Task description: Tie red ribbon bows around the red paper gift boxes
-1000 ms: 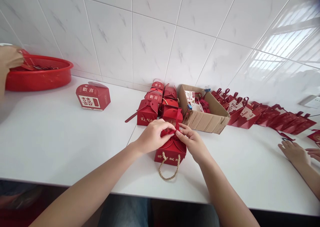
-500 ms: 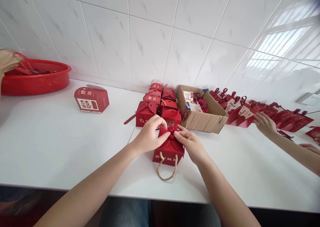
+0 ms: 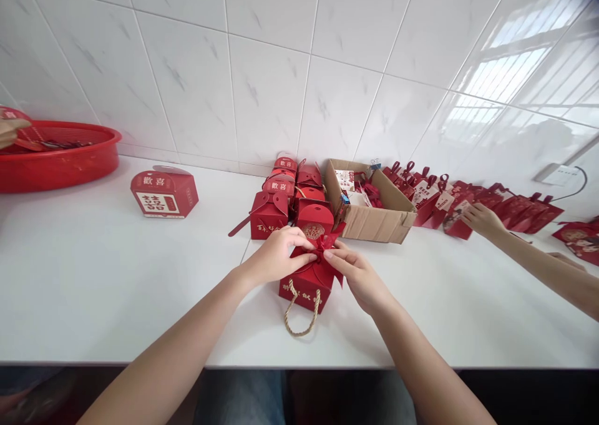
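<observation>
My left hand (image 3: 276, 256) has its thumb and fingertips pinching the left side of a shiny red ribbon bow (image 3: 322, 244); my right hand (image 3: 360, 275) pinches its right side between thumb and bent fingers. The bow sits on top of a red card box with gold lettering (image 3: 304, 294), upright before me on the white table (image 3: 116, 288), its twisted beige rope handle (image 3: 299, 334) drooping toward me. Just behind it stands a cluster of red card boxes (image 3: 269, 216), beside an open brown cardboard carton (image 3: 379, 225). Farther right, a co-worker's hand (image 3: 482, 221) touches a row of red gift bags (image 3: 519, 206). Well to my left are a white-labelled red box (image 3: 185, 194) and a round red plastic basin (image 3: 60, 169).
</observation>
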A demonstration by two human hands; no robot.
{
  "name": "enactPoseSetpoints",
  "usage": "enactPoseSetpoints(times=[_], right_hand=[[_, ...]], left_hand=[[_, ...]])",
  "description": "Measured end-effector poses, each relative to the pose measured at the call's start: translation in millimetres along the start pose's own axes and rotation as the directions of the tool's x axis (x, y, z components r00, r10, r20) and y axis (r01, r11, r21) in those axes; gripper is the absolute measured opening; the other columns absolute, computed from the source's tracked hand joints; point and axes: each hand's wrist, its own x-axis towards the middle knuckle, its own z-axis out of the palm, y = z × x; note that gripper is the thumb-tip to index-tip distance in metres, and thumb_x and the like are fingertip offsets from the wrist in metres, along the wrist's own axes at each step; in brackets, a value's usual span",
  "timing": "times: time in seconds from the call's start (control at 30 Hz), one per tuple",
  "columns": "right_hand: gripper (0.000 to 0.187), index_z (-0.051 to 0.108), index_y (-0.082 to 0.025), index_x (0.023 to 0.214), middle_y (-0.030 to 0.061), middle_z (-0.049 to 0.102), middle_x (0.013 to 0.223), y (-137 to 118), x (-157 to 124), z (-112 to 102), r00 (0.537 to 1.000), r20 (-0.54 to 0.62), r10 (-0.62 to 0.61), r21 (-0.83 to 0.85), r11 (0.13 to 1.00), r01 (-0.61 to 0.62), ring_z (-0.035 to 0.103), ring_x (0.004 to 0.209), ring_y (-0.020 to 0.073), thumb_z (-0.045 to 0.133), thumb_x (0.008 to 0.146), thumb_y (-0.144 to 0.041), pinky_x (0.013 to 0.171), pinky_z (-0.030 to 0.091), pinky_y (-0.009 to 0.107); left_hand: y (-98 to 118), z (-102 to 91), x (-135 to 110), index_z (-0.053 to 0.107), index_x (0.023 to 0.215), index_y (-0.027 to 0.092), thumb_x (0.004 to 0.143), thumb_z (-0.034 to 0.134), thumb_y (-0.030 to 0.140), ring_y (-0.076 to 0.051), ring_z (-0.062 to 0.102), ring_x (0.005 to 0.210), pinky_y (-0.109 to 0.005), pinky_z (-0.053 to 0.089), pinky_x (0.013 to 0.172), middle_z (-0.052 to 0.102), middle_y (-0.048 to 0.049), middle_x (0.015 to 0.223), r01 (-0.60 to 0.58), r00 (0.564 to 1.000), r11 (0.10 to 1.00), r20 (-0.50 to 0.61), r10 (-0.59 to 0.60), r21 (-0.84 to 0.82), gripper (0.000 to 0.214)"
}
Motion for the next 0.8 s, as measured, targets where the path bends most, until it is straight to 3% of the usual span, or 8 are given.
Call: enactPoseSetpoints(times=[0.13,0.23,0.4,0.6,0.73,0.8], right_hand=[[0.029,0.075,-0.026,0.088,0.0055,0.055,0.122,-2,-8,5,0.999,-0.027,0.039,-0.010,0.999,-0.040,0.053,0.111,0.0244,0.062,0.080,-0.051,0.095,0.043,0.035],[0.035,0.073,-0.026,0.100,0.0059,0.049,0.131,-2,-14,10,0.998,-0.054,0.039,-0.058,0.997,-0.042,0.051,0.115,0.0258,0.061,0.080,-0.053,0.096,0.043,0.037],[0.053,0.064,-0.027,0.118,0.0077,0.034,0.145,3,-24,17,0.981,-0.164,0.105,-0.184,0.974,-0.135,0.039,0.128,0.0314,0.061,0.076,-0.059,0.106,0.034,0.046],[0.058,0.057,-0.031,0.127,0.0065,0.025,0.150,8,-32,23,0.985,-0.152,0.080,-0.357,0.925,-0.130,0.010,0.142,0.0326,0.060,0.076,-0.058,0.113,0.018,0.053],[0.055,0.055,-0.032,0.128,0.0057,0.022,0.152,10,-35,23,0.986,-0.152,0.069,-0.347,0.930,-0.119,0.007,0.144,0.0316,0.061,0.077,-0.054,0.113,0.017,0.054],[0.052,0.055,-0.033,0.126,0.0051,0.028,0.150,13,-36,22,0.988,-0.151,0.032,-0.322,0.943,-0.080,0.009,0.144,0.0298,0.061,0.079,-0.051,0.113,0.019,0.053]], left_hand=[[2,-5.0,-1,0.072,0.086,0.022,0.085,0.057,0.034,-0.018,0.061,0.084,-0.031,0.048,0.078,0.066,-0.0038,0.089,0.027,0.997,0.998,0.069,-0.023,-0.057,0.019],[3,-6.1,-1,0.070,0.086,0.020,0.086,0.054,0.033,-0.018,0.061,0.084,-0.031,0.048,0.077,0.063,-0.0042,0.090,0.063,0.995,0.996,0.078,-0.058,-0.064,0.020],[5,-6.5,-2,0.065,0.076,0.019,0.083,0.058,0.038,-0.020,0.058,0.089,-0.032,0.048,0.077,0.057,-0.0037,0.087,0.122,0.992,0.992,0.039,-0.122,-0.014,0.021],[7,-8.6,-3,0.067,0.080,0.020,0.082,0.057,0.043,-0.019,0.059,0.082,-0.032,0.047,0.074,0.058,-0.0027,0.084,0.227,0.970,0.971,0.106,-0.218,-0.079,0.025],[8,-8.2,-2,0.066,0.079,0.018,0.080,0.060,0.043,-0.017,0.058,0.076,-0.029,0.046,0.068,0.062,-0.0021,0.082,0.291,0.952,0.939,0.147,-0.267,-0.182,0.026],[8,-8.2,-1,0.066,0.078,0.018,0.079,0.061,0.042,-0.017,0.058,0.076,-0.029,0.045,0.068,0.062,-0.0017,0.082,0.305,0.948,0.930,0.158,-0.276,-0.205,0.024]])
